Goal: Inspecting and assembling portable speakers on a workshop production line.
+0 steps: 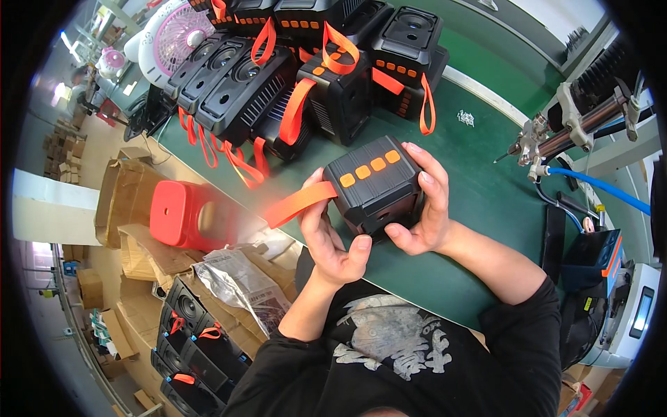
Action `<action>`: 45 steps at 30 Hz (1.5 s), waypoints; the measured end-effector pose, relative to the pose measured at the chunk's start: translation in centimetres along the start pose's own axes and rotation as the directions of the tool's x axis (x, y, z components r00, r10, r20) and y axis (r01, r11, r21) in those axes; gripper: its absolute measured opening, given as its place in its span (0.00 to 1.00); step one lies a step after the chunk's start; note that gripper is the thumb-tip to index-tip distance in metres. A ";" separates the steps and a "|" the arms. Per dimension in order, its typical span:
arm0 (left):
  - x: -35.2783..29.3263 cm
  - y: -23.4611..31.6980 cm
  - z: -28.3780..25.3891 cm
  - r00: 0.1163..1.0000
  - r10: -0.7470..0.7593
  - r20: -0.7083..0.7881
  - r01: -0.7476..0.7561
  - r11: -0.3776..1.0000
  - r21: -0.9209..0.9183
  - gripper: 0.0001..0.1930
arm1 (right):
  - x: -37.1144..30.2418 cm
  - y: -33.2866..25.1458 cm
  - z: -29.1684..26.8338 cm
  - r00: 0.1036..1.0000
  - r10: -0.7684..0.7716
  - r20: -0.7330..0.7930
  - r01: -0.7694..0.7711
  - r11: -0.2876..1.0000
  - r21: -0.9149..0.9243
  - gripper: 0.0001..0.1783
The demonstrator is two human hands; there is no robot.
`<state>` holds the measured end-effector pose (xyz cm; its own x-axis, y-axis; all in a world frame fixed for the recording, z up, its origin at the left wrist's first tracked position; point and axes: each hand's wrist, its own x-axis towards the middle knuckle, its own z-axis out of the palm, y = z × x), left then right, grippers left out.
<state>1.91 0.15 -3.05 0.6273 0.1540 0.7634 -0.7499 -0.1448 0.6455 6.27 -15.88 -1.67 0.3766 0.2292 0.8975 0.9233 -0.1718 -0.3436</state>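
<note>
Between my two hands is a black portable speaker (372, 181) with a row of orange buttons on its upper face. An orange strap (300, 203) hangs from its left end. My left hand (326, 240) grips the left side, its thumb at the near lower edge. On the other side my right hand (432, 208) has its fingers along the end and its thumb at the near corner. Several like speakers (333, 97) with orange straps are piled just beyond, on the green worktable (479, 222). The speaker's underside is hidden.
A mounted screwdriver-like tool (535, 146) with a blue hose stands at the right. Small screws (465, 118) lie on the table's far part. Left of the table are a red stool (180, 212), cardboard and a box of speakers (187, 347). A pink fan (174, 35) is behind.
</note>
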 end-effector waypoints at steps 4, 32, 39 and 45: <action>0.1 0.0 0.0 1.000 0.018 0.004 -0.018 1.000 0.019 0.39 | 0.3 0.2 0.0 0.998 0.064 0.019 -0.065 0.995 0.081 0.46; 1.4 2.9 -2.3 0.951 -0.143 -0.275 0.049 0.945 -0.323 0.19 | -0.5 -0.2 -0.6 0.895 0.383 0.231 -0.443 0.825 0.350 0.54; 0.9 2.5 -2.2 0.944 -0.194 -0.268 0.100 0.940 -0.326 0.20 | -0.4 -0.3 -0.7 0.885 0.395 0.247 -0.461 0.818 0.344 0.54; 0.5 2.4 -1.8 0.937 -0.226 -0.266 0.135 0.938 -0.319 0.20 | -0.3 -0.3 -0.9 0.882 0.389 0.267 -0.463 0.822 0.331 0.54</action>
<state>0.02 1.63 -1.20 0.7014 0.4366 0.5634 -0.6856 0.1972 0.7007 5.81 -16.80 -1.59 0.7112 0.3910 0.5842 0.6100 0.0699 -0.7893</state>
